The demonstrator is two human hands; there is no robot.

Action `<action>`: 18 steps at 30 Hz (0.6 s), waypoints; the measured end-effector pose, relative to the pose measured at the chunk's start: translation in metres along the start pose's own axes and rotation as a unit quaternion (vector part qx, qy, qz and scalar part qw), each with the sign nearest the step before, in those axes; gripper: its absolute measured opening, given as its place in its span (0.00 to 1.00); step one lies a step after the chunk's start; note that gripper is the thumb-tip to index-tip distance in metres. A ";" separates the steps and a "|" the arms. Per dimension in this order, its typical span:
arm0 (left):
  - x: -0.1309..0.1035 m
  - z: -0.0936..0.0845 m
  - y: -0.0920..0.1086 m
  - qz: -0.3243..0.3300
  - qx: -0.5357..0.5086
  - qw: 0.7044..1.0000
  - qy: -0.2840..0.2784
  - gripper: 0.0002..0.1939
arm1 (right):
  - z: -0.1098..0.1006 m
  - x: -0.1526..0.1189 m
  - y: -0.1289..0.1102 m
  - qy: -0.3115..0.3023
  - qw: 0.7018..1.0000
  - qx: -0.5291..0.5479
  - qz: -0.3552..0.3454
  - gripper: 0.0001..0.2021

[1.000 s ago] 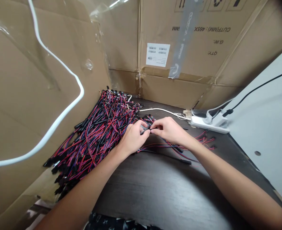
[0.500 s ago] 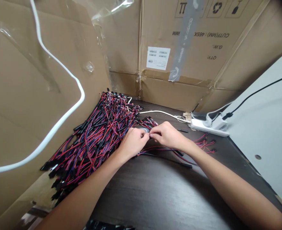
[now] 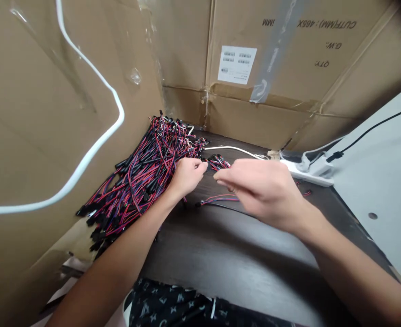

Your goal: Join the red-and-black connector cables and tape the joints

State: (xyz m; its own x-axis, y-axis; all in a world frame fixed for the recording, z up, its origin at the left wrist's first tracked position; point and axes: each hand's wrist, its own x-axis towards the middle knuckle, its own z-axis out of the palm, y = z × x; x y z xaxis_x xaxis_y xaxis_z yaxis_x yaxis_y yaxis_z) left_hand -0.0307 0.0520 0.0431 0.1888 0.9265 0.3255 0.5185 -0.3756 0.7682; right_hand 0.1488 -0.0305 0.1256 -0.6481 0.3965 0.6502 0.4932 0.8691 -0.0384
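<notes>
Wire pile (image 3: 142, 175) lies left of the power strip (image 3: 298, 171), stretching nearer and away from it, and it's the left hand (image 3: 187, 175) closer, grip impossible to tell, right hand (image 3: 263, 190) strip-side, fingertips together, any contents hidden!

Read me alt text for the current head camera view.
A curled left hand and right hand are apart over a dark table, the left beside a heap of red, purple and black wires; whether either holds anything is unclear. Cardboard stands behind, with a white power strip at right.
</notes>
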 end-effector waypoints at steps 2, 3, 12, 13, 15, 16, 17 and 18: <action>-0.002 0.004 0.001 0.023 0.012 0.999 -0.038 0.19 | 0.002 0.000 -0.001 -0.042 0.992 0.120 -0.003 0.14; -0.004 0.006 0.002 0.030 0.013 0.998 -0.055 0.18 | 0.008 -0.001 -0.002 -0.075 0.982 0.174 -0.012 0.15; -0.012 0.005 0.024 -0.041 -0.232 0.951 -0.199 0.17 | 0.070 -0.013 -0.051 -0.332 0.893 0.303 -0.008 0.24; -0.012 0.004 0.025 -0.045 -0.231 0.952 -0.194 0.16 | 0.073 -0.014 -0.057 -0.344 0.894 0.288 0.012 0.25; -0.011 0.002 0.025 -0.051 -0.220 0.958 -0.178 0.14 | 0.077 -0.015 -0.066 -0.361 0.890 0.276 0.032 0.22; -0.011 0.002 0.024 -0.051 -0.214 0.960 -0.170 0.14 | 0.080 -0.015 -0.069 -0.362 0.887 0.285 0.025 0.17; -0.011 0.001 0.023 -0.049 -0.210 0.962 -0.166 0.14 | 0.082 -0.014 -0.072 -0.360 0.884 0.297 0.010 0.13; -0.011 0.001 0.022 -0.048 -0.209 0.963 -0.164 0.14 | 0.084 -0.013 -0.075 -0.357 0.882 0.307 -0.003 0.12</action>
State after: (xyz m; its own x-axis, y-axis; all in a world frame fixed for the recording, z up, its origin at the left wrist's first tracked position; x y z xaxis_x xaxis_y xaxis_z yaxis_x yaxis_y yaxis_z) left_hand -0.0207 0.0335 0.0557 0.4461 0.8890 0.1031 0.1785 -0.2012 0.9631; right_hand 0.0715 -0.0755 0.0562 -0.9584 0.2849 0.0159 0.2227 0.7815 -0.5828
